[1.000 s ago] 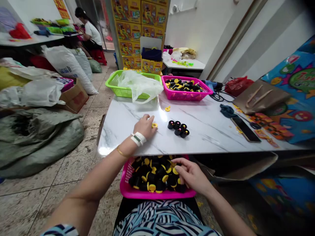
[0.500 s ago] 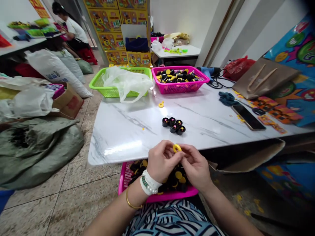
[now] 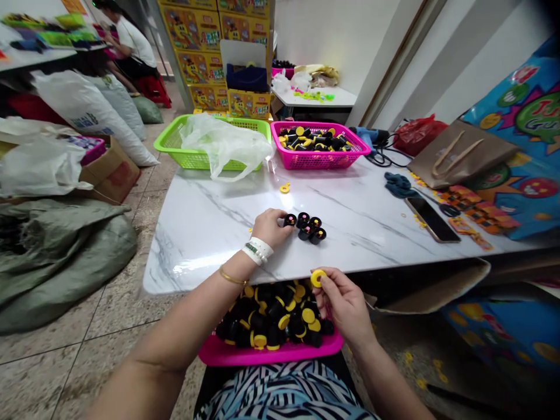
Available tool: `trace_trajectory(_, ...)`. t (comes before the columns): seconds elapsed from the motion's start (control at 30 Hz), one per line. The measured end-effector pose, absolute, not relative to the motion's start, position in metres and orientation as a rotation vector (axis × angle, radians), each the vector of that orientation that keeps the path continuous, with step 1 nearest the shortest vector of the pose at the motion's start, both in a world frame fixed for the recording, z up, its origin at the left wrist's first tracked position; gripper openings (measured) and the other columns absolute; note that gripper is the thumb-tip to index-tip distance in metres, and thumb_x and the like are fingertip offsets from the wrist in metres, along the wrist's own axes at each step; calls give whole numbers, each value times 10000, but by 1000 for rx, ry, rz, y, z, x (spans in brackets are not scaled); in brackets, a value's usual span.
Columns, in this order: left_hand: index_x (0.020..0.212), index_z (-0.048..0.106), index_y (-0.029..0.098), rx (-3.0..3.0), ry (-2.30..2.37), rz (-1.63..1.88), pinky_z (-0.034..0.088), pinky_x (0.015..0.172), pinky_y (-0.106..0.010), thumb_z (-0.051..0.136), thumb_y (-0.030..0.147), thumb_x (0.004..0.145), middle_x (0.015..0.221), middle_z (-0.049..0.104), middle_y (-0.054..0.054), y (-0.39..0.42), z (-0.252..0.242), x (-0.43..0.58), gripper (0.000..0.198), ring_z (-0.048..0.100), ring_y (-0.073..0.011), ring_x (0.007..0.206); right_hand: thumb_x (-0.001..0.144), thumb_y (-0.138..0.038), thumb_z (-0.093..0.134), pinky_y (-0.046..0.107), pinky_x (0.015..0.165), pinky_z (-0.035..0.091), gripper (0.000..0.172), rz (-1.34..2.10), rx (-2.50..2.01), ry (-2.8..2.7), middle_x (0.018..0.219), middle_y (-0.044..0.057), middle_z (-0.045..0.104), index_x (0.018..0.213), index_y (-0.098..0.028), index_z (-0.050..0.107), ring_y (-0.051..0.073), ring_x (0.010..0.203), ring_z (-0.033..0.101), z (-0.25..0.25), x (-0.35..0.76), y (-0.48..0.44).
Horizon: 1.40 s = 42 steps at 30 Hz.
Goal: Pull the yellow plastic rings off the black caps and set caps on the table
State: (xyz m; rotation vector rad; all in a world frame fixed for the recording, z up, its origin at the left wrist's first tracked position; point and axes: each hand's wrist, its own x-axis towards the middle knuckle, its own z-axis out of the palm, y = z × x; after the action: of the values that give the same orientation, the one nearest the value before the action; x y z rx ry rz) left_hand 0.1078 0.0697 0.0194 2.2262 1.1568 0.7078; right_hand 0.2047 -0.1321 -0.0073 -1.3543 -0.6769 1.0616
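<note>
My left hand [image 3: 272,228] reaches over the table, its fingers closed on the leftmost black cup [image 3: 290,220], which has a small pink dot inside. Beside that cup stands a little cluster of similar black cups [image 3: 311,228] with pink or yellow centres. Nearer to me, my right hand [image 3: 343,297] pinches a yellow ring [image 3: 318,278] between thumb and fingers at the table's front edge. On my lap, below both hands, a pink basket [image 3: 271,357] holds many black pieces with yellow caps [image 3: 280,315]. Another yellow ring-shaped piece [image 3: 285,188] lies farther back on the table.
A green basket [image 3: 168,146] with a plastic bag [image 3: 223,146] and a pink basket [image 3: 324,160] of black-and-yellow pieces stand at the table's back. To the right lie a phone [image 3: 433,220], a dark cloth [image 3: 399,185] and a paper bag [image 3: 464,154]. A person [image 3: 131,44] sits far left.
My left hand has left my right hand and moved forward to the black cups. The yellow ring stays in my right hand, which has shifted slightly down and right.
</note>
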Motion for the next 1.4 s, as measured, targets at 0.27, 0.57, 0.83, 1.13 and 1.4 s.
trace_trajectory(0.27, 1052, 646, 188, 2198, 1135, 818, 500, 657, -268, 677, 209, 774, 812, 694, 3, 2, 12, 25, 280, 590, -111, 599, 888, -387, 609, 236, 516, 464, 264, 1032, -1465, -1020, 831, 24, 572, 1051, -224, 736, 96, 572, 526, 18, 209, -120)
trace_trajectory(0.57, 1039, 687, 204, 2139, 1144, 942, 498, 684, -252, 684, 197, 783, 914, 610, -24, -6, -4, 19, 256, 577, -126, 741, 757, -395, 730, 212, 412, 399, 322, 1254, -1506, -1159, 542, -20, 580, 954, -141, 745, 86, 429, 482, 33, 192, -40)
trace_trajectory(0.83, 1032, 696, 224, 2120, 1104, 881, 489, 722, -274, 646, 256, 842, 856, 589, -14, -6, -5, 15, 199, 586, -143, 771, 738, -404, 759, 192, 361, 343, 290, 1227, -1612, -1186, 469, -36, 557, 847, -141, 701, 77, 365, 449, 32, 184, -29)
trace_trajectory(1.13, 1047, 677, 218, 2142, 1098, 873, 494, 728, -279, 632, 264, 847, 875, 597, -22, -6, -6, 15, 210, 588, -149, 784, 809, -388, 683, 212, 439, 431, 246, 1268, -1524, -1186, 481, -45, 572, 875, -153, 648, 84, 392, 499, 26, 183, -31)
trace_trajectory(1.4, 972, 684, 217, 2170, 1122, 797, 436, 643, -257, 637, 252, 837, 768, 565, 3, -4, -3, 16, 147, 560, -138, 712, 786, -364, 712, 208, 441, 432, 211, 1178, -1543, -1197, 546, -33, 594, 854, -168, 675, 81, 429, 511, 28, 180, -33)
